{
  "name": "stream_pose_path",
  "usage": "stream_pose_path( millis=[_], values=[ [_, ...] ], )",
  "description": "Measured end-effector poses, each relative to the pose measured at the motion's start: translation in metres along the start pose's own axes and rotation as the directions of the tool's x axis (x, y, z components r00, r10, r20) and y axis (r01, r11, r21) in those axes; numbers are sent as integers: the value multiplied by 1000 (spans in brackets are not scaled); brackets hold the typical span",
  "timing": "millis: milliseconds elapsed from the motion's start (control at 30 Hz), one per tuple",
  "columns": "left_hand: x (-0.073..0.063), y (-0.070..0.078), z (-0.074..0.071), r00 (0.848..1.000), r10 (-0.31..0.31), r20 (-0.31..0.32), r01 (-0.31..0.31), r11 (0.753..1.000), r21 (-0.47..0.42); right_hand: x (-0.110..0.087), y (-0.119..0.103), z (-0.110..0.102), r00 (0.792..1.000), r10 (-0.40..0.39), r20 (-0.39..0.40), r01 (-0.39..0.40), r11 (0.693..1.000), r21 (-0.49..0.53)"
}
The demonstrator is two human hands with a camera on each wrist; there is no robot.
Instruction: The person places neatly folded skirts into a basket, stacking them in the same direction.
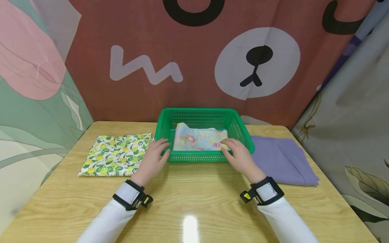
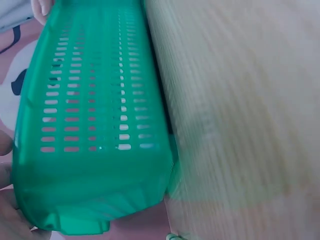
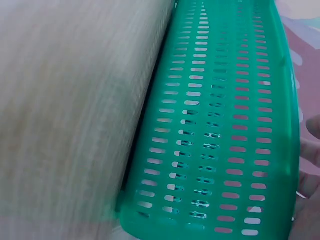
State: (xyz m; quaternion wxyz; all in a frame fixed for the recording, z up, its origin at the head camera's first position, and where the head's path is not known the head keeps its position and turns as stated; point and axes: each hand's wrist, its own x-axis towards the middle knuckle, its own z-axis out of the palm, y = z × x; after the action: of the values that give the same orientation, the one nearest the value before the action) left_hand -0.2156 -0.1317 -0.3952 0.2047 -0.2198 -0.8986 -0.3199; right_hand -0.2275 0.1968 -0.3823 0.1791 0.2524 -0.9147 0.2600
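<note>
Desk [image 1: 188, 192], near back edge: basket [image 1: 197, 158], apparently centred for left hand [image 1: 152, 158] and right hand [image 1: 239, 157]. Whether fingers [image 1: 158, 143] grip its rim [image 1: 194, 152]: undetermined.

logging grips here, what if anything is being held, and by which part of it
The green basket looks held by its near rim, left hand at the left corner, right hand toward the right end.

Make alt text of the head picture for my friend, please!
A person's left fingers and right fingers are at the front rim of a green perforated basket holding folded floral cloth. Lemon-print cloth lies left, purple cloth right, on a wooden table.
</note>
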Motion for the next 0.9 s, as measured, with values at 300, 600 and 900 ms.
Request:
stream_pose_path(
  millis=[300, 600, 900],
  values=[
    [-19, 16, 6, 974, 221, -43, -222, 975, -24, -30, 5, 3, 963, -247, -104, 234, 964, -124],
    [-35, 30, 10, 961, 275, 38, -274, 961, -30, -47, 1, 1, 937, -295, -190, 286, 956, -71],
    [-50, 36, 7, 950, 94, 299, -81, 995, -57, -67, 2, -6, 962, -250, -109, 246, 968, -51]
  ],
)
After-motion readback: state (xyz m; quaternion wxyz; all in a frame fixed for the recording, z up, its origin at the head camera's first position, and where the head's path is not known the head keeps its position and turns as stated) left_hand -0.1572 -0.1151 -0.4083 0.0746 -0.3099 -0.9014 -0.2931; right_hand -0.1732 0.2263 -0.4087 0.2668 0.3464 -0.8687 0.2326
